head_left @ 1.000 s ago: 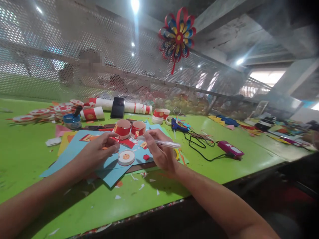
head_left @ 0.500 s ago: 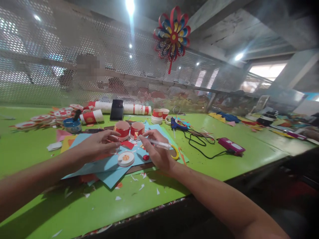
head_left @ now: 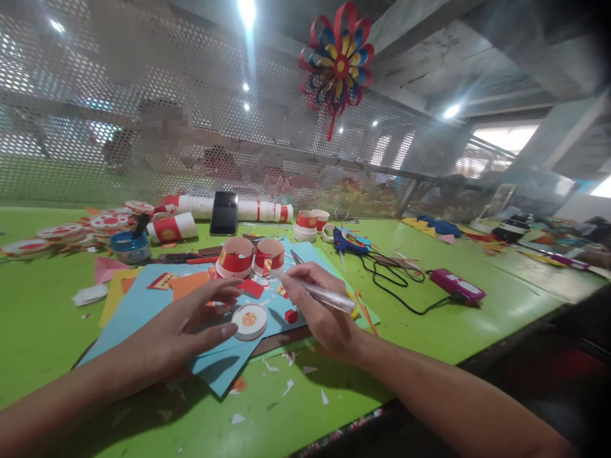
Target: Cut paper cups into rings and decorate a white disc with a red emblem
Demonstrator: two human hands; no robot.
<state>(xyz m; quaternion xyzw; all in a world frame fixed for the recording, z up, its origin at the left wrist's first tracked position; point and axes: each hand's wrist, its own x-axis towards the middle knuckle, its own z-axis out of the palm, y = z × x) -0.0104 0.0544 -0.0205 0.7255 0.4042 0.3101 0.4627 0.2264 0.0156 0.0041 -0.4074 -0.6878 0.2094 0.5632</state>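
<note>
My left hand [head_left: 191, 331] hovers with fingers apart at the left rim of a white round lid [head_left: 250, 321] bearing a gold-orange print; whether the thumb touches it I cannot tell. My right hand [head_left: 327, 312] is closed on a pen [head_left: 324, 295] with a clear, silvery barrel, which slants toward the upper left. Beyond the hands stand two cut red-and-white paper cup rings [head_left: 235, 257]. A small red piece [head_left: 291, 316] and a red paper scrap [head_left: 251, 288] lie between the hands on blue paper [head_left: 157, 324]. Yellow-handled scissors [head_left: 354, 305] are partly hidden by my right hand.
Behind are a phone [head_left: 224, 213], stacked cups [head_left: 274, 212], a blue glue jar [head_left: 130, 246] and red-white paper discs [head_left: 109, 220]. To the right, a blue glue gun [head_left: 349, 242] has a black cord near a purple box [head_left: 457, 286]. Paper scraps litter the green table [head_left: 191, 420].
My left hand has come lower and nearer, toward the white lid, with its fingers spread. My right hand keeps the pen and has shifted slightly right and down. The view has moved slightly too.
</note>
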